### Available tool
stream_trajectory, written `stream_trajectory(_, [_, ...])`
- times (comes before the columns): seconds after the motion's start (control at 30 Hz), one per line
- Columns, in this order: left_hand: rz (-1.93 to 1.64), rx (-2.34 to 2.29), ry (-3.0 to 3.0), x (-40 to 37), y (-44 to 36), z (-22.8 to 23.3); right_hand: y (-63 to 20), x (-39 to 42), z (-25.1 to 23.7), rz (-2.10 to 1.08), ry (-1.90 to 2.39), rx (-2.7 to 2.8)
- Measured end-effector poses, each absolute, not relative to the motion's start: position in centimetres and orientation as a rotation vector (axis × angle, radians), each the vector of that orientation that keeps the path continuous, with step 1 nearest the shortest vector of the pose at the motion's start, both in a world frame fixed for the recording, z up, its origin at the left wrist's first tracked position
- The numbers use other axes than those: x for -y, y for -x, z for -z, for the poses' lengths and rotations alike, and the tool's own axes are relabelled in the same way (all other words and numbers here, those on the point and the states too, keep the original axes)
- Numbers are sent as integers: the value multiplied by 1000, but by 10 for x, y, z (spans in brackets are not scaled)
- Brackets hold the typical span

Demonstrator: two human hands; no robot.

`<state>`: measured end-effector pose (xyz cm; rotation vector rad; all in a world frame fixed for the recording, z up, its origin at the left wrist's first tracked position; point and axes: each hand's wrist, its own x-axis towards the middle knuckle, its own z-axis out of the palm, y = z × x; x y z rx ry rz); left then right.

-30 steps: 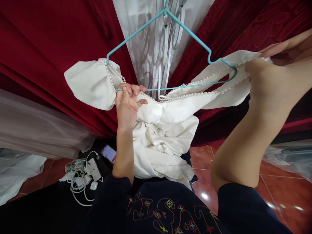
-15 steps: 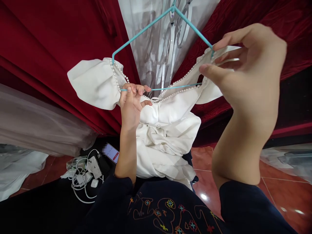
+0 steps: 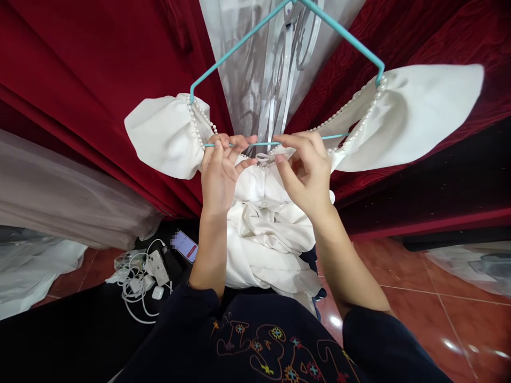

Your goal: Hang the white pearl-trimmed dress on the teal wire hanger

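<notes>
A white dress [image 3: 259,183] with a pearl-beaded neckline hangs on a light-blue hanger [image 3: 235,53] in front of me. Its puffed sleeves spread to both sides, and its skirt lies bunched over my lap. My left hand [image 3: 219,178] is closed around the hanger's lower bar near the left shoulder, thumb pressed on it and other fingers extended. At the middle of the neckline, a small white loop [image 3: 262,157] stands up between my hands. Beside it is my right hand [image 3: 307,170], thumb and forefinger apart near the bar, its other fingers curled and partly hidden.
A phone with a lit screen [image 3: 186,246], a white phone [image 3: 158,267] and tangled white cables [image 3: 133,287] lie on a black surface at left. Red curtains [image 3: 99,64] hang behind the dress. Red floor tiles [image 3: 399,271] show at right.
My right hand has let go of the right shoulder and moved left and down to the neckline's middle. The right sleeve now spreads outward on the hanger. My left hand keeps its grip.
</notes>
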<state>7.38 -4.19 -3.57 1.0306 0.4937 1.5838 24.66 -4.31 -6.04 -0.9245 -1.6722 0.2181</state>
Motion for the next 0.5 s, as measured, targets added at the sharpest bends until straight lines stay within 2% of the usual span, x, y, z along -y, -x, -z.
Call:
stream_trajectory(0.2, [-1663, -878, -1195, 59, -65, 44, -247, 39, 63, -213, 924, 1650])
stream_trajectory(0.4, [-2270, -1138, -1386, 60, -61, 39, -244, 39, 65, -215, 934, 1637])
stream_trajectory(0.5, [-2358, -1219, -1580, 50, -60, 28, -242, 40, 62, -208, 933, 1616])
